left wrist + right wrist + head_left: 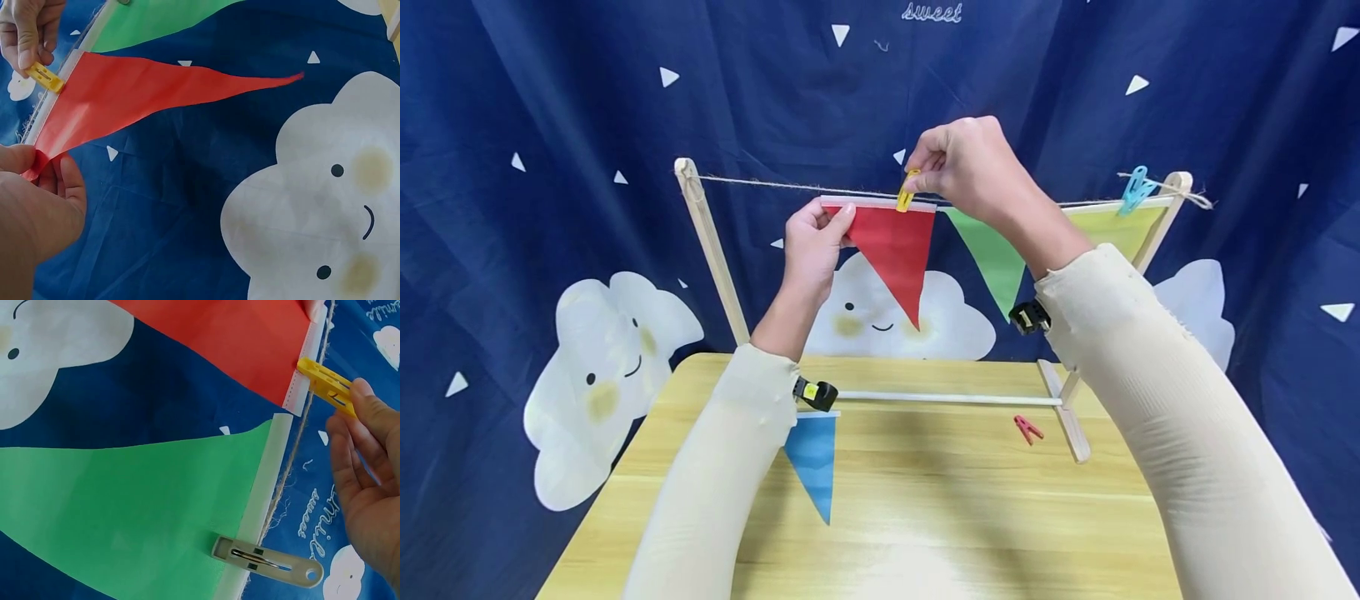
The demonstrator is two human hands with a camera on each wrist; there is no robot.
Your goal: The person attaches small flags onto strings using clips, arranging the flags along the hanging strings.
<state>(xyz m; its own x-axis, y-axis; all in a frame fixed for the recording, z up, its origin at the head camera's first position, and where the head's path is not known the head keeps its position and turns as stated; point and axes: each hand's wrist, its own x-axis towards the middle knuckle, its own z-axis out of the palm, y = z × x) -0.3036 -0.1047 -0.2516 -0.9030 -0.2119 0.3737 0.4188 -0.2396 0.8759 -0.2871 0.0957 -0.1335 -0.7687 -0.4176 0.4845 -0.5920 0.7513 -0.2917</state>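
My left hand [814, 246] pinches the left end of a red triangular flag [895, 250] between thumb and fingers, its white top edge along the twine [760, 181]. At the flag's right part, my right hand [966, 167] pinches a yellow clothespin [907, 192], whose jaws sit over the white edge and twine. In the right wrist view, a grey-white clothespin [269, 559] fastens the green flag [137, 506] to the same twine. A blue clothespin [1137, 190] sits on the yellow flag [1112, 227] at the right end.
Wooden posts [711, 242] hold the twine up, joined low down by a white rod [947, 399]. On the wooden table [887, 492] lie a blue flag [817, 462], partly behind my left sleeve, and a red clothespin [1027, 429]. A dark blue curtain [775, 92] with clouds hangs behind.
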